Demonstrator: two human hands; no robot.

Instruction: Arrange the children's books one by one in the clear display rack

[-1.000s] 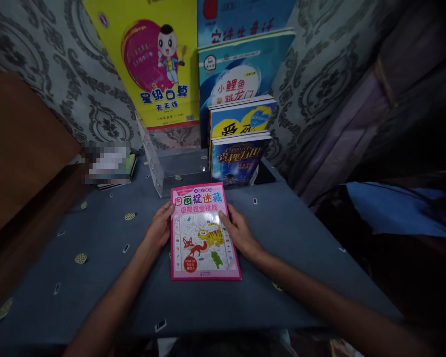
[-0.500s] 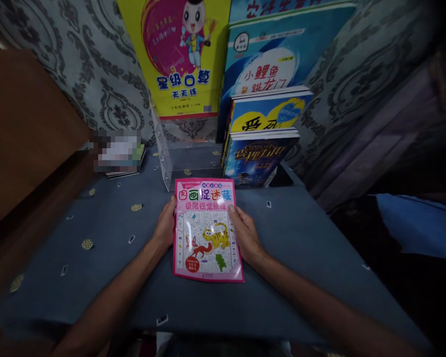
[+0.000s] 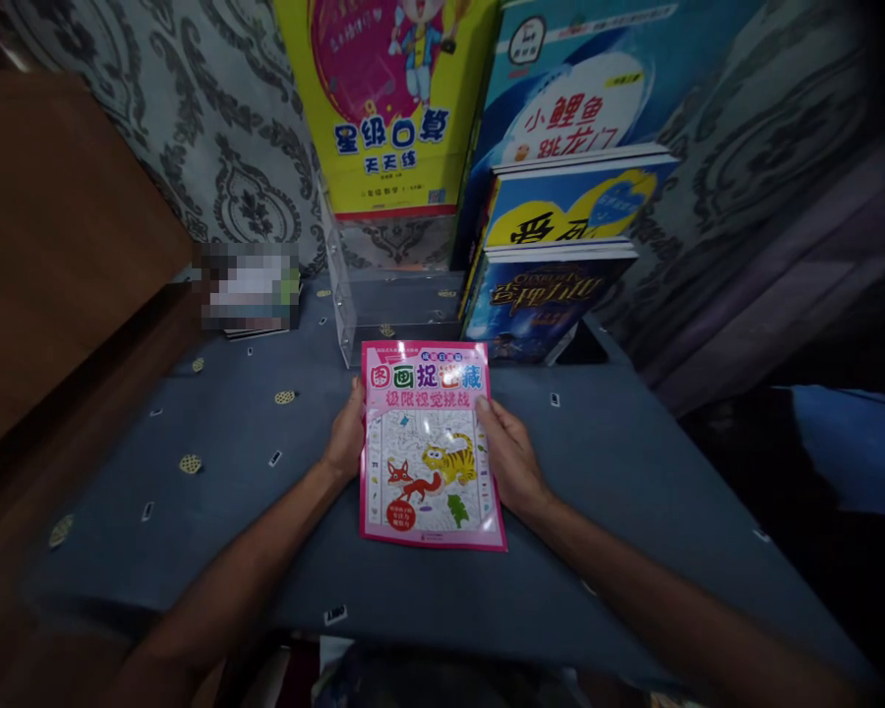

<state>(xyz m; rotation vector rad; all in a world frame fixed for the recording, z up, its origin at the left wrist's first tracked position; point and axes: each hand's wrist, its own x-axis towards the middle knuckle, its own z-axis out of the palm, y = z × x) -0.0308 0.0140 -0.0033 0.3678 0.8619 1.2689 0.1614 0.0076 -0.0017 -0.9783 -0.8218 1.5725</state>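
A pink picture book with a fox and a tiger on its glossy cover faces me, closed, over the near middle of the table. My left hand grips its left edge, most of the fingers hidden behind it. On the right edge, my right hand is closed too, thumb on the cover and fingers behind. Just beyond the book stands a clear tiered book stand. In its right half are a dark blue book, a blue and yellow book and a tall teal book.
A yellow workbook stands upright at the back left of the stand. Toward the left rear lies a small pile of books, partly blurred out. A patterned dark cloth covers the table; a brown wooden panel borders the left, patterned curtains the back.
The whole view has shifted, so the stand and table sit farther right and slightly higher. Both hands keep hold of the pink book, which has hardly moved relative to the stand.
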